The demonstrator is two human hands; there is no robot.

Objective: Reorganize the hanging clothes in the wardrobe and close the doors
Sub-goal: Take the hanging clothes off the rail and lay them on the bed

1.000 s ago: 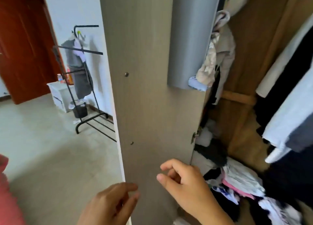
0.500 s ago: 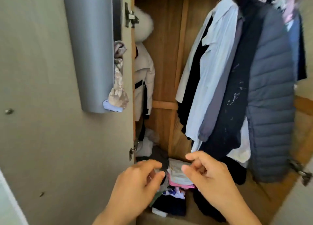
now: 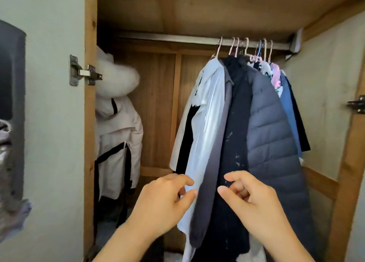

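Both hands loosely curled, holding nothing — left hand [image 3: 164,200] and right hand [image 3: 250,198] should part the grey sleeve [image 3: 213,173] between them gently.

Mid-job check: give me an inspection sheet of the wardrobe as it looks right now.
Surface: wardrobe floor mostly hidden.
Job's things: hanging clothes bunched at the right end of the rail; white fur-hooded coat alone at the left; left door and right door open.
Clutter: grey organiser on the left door, holding fabric.
Grippers: left hand and right hand loosely curled before the clothes, gripping nothing.
Cables: nothing seen.
Surroundings: nothing seen beyond the wardrobe.
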